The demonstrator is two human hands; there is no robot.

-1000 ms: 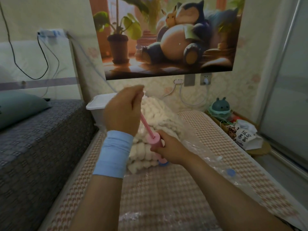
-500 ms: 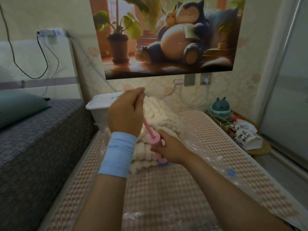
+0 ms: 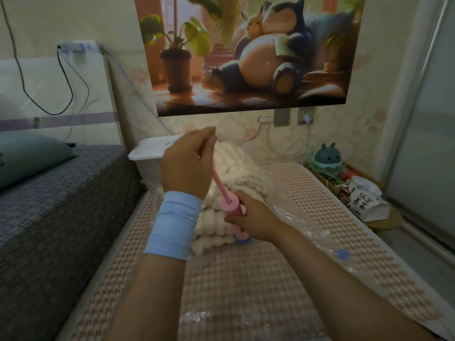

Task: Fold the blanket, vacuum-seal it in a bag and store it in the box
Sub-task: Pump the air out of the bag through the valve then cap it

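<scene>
Cream chunky blanket [image 3: 236,178] folded in a stack, lying inside a clear plastic bag [image 3: 302,217] on the pink patterned mattress [image 3: 246,286], middle of view, just in front of the white box [image 3: 152,151]. Box has its lid on and sits at the far end, against the grey bed [image 3: 61,205]. Loose end of the bag spreads flat toward the right, with a small blue cap [image 3: 342,254] on it.

Pink hand pump [image 3: 232,207] stands tilted at the near side of the blanket, its lower end on a blue valve [image 3: 242,240] on the bag. Pump rod [image 3: 220,185] is drawn out, slanting up and left.

Right hand [image 3: 253,222] grips the pump barrel, fingers curled round it, thumb side up. Left hand [image 3: 187,166] is raised above it, fingers closed in a fist round the top of the rod; the handle is hidden in the fist. Light blue wristband [image 3: 172,225] on the left wrist.

Around: green pillow [image 3: 29,156] on the grey bed at left, cartoon poster [image 3: 251,52] on the wall, wall sockets [image 3: 306,116] with white cables under it, round green toy [image 3: 326,156] and a white printed packet [image 3: 366,200] at right beside the mattress
</scene>
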